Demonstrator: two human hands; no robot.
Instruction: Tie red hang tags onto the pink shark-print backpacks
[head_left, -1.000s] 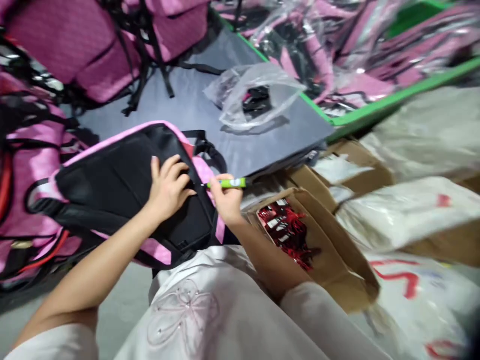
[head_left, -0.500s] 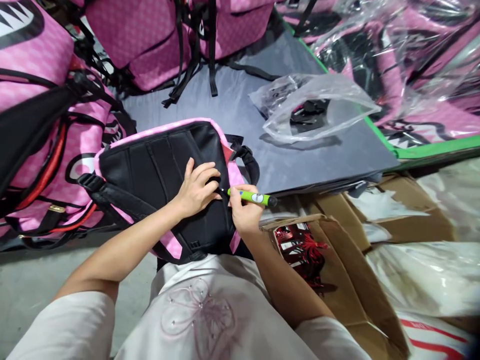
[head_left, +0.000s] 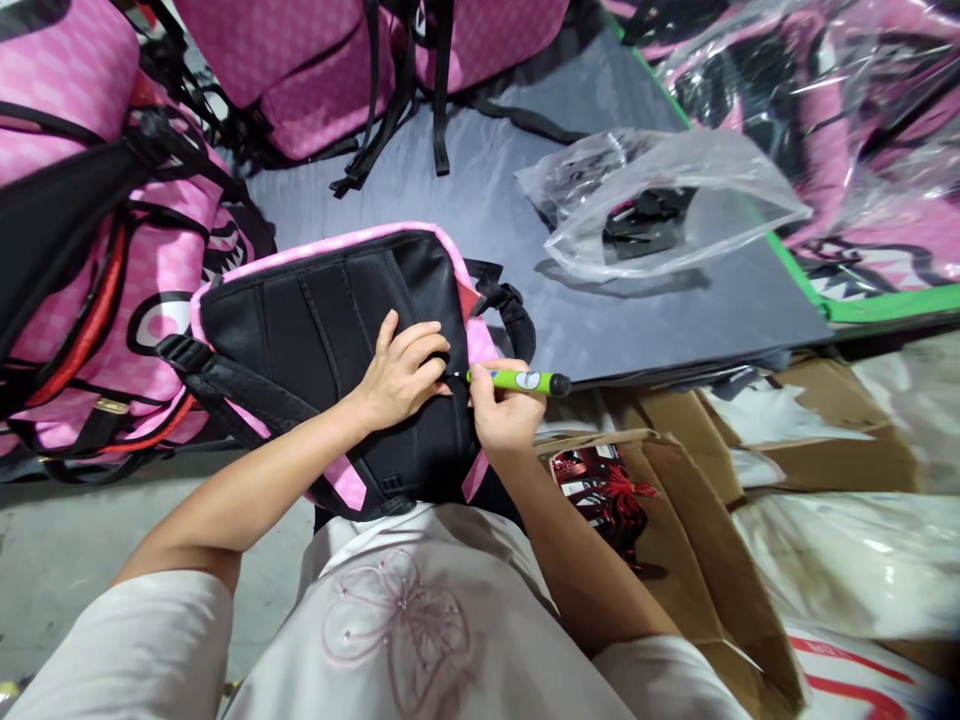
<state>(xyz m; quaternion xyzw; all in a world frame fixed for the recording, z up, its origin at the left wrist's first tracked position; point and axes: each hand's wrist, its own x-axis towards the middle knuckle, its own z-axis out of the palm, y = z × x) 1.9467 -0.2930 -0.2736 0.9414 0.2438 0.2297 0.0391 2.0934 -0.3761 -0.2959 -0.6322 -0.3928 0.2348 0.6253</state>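
A pink backpack (head_left: 300, 310) lies at the table's near edge with its black back panel facing up. My left hand (head_left: 405, 375) rests on that panel with its fingers spread, nothing held in it. Beside it, at the panel's right side, my right hand (head_left: 506, 410) is closed round a green pen (head_left: 517, 380). The pen lies almost level, its dark end to the right and its tip toward my left fingertips, at the black fabric. Whether the tip touches the fabric is too small to tell.
More pink backpacks (head_left: 300, 60) stand at the back and left of the grey table (head_left: 480, 200). A clear plastic bag (head_left: 720, 240) with black parts lies to the right. Bagged backpacks (head_left: 832, 150) fill the far right. Below are an open cardboard box (head_left: 690, 530) with red-black items and white sacks (head_left: 862, 560).
The view has shifted slightly. My right hand and the pen sit a little farther right relative to my left hand, which stays spread on the panel.
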